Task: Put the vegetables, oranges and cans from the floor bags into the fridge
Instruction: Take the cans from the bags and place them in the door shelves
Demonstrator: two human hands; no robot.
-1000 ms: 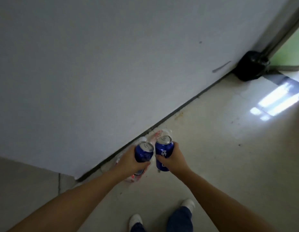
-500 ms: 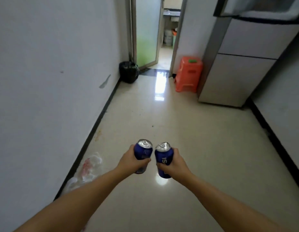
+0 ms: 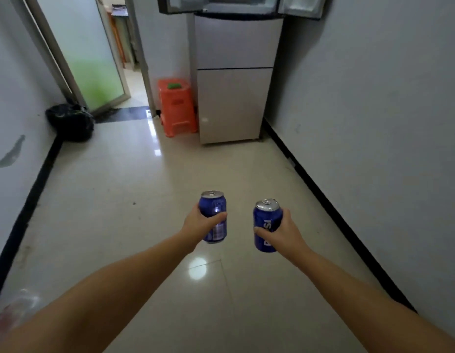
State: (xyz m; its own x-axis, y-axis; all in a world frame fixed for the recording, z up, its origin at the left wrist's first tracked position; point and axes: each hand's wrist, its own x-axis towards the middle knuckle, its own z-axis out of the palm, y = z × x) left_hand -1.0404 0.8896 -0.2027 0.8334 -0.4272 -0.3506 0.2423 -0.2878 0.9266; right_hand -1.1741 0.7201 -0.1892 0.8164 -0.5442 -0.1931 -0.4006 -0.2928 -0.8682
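My left hand (image 3: 199, 223) grips an upright blue can (image 3: 213, 205) around its middle. My right hand (image 3: 285, 231) holds a second blue can (image 3: 265, 222), also upright, with white lettering on its side. Both cans are held out in front of me above the tiled floor, a hand's width apart. The grey fridge (image 3: 235, 98) stands straight ahead at the end of the corridor; its upper doors (image 3: 180, 5) hang open at the top edge of the view, and its inside is out of sight. A clear plastic bag (image 3: 16, 310) lies on the floor at the lower left.
An orange plastic stool (image 3: 176, 109) stands left of the fridge with a small green item on top. A black rubbish bag (image 3: 69, 122) sits in the left corner by a frosted glass door (image 3: 86, 54). Walls with black skirting bound both sides of the corridor.
My view has swung from the left wall and floor bag round to face the fridge. The two cans, held side by side before, have moved apart.
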